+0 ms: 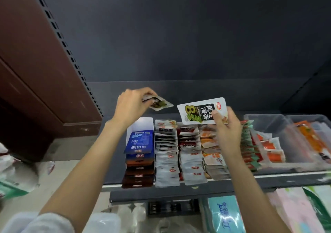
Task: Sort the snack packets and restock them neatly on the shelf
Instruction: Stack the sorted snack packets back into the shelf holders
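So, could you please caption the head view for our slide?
Left hand and right hand each hold a seaweed packet above rows of snack packets.

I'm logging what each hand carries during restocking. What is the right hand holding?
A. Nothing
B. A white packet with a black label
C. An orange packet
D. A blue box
B: the right hand pinches a white packet with a black label, raised above the shelf rows.

The white packet [202, 111] shows a large "8" upside down; the blue pouch's [140, 142] characters seem too blurred to read.
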